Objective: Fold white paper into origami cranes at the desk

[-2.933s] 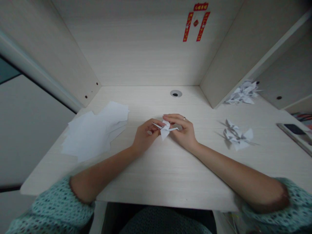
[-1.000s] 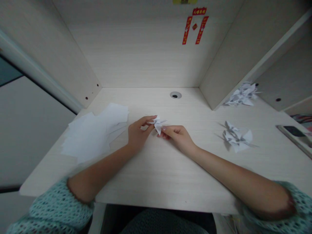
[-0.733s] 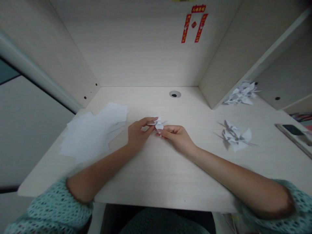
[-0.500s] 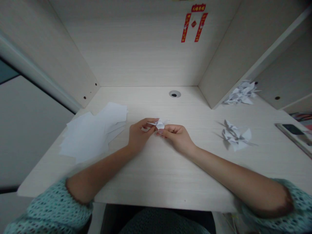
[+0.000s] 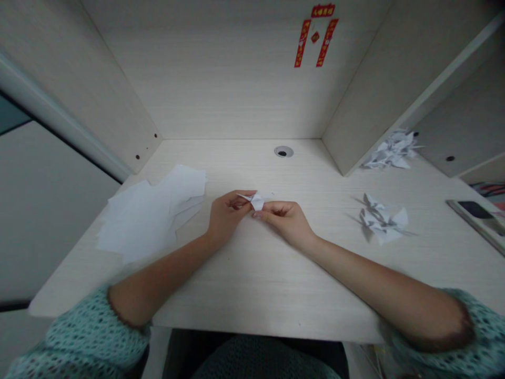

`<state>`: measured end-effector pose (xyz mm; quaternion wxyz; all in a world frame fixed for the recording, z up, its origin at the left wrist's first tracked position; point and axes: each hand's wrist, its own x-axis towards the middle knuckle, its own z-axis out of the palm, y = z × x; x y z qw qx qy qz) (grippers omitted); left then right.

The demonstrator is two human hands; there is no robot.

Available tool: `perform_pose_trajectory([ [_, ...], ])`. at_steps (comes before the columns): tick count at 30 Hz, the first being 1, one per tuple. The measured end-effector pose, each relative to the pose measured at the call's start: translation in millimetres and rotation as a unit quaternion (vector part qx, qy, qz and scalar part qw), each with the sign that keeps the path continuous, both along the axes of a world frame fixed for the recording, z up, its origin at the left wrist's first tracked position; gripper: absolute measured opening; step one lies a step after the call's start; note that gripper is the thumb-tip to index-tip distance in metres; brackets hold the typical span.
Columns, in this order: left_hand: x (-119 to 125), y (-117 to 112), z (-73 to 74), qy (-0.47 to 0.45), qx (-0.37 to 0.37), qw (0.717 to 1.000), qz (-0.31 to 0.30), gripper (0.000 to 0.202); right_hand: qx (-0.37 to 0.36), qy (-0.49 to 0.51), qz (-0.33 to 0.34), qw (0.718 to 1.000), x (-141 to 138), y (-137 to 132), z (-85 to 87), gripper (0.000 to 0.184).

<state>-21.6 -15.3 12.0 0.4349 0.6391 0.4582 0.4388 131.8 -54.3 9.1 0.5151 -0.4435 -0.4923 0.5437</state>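
Observation:
Between my two hands, above the middle of the desk, is a small white origami crane (image 5: 258,202) with a thin point sticking out to the left. My left hand (image 5: 228,215) pinches it from the left with thumb and forefinger. From the right, the thumb and fingers of my right hand (image 5: 287,218) pinch its other side. Fingertips cover part of the folded paper. Left of my left hand lies a spread stack of white paper sheets (image 5: 145,221). To the right of my right hand rests a small group of folded paper cranes (image 5: 382,220).
A larger heap of folded white paper (image 5: 392,150) sits by the upright divider (image 5: 366,89). A phone (image 5: 479,218) lies at the desk's right side. Near the back panel is a round cable hole (image 5: 284,151). Red paper decorations (image 5: 323,10) are stuck on the panel.
The crane has turned slightly between my fingertips and now shows a flatter, more angular face. Both hands keep nearly the same place. The sheets and the other folded pieces have not moved.

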Motion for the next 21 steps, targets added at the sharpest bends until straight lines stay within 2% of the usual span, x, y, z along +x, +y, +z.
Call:
perform_pose_trajectory([
  [6, -0.7, 3.6, -3.4, -0.004, -0.018, 1.0, -0.017, 0.033, 0.018, -0.035, -0.018, 0.999, 1.5, 0.6, -2.6, 0.016],
  [11, -1.9, 3.7, -5.6, 0.036, 0.007, 0.999, -0.023, 0.023, 0.055, -0.054, -0.037, 0.996, 3.3, 0.6, -1.9, 0.016],
  [21, -2.3, 2.4, 0.9, 0.053, 0.028, 0.998, -0.027, 0.022, 0.075, -0.071, -0.043, 0.994, 4.7, 1.8, -0.4, 0.017],
])
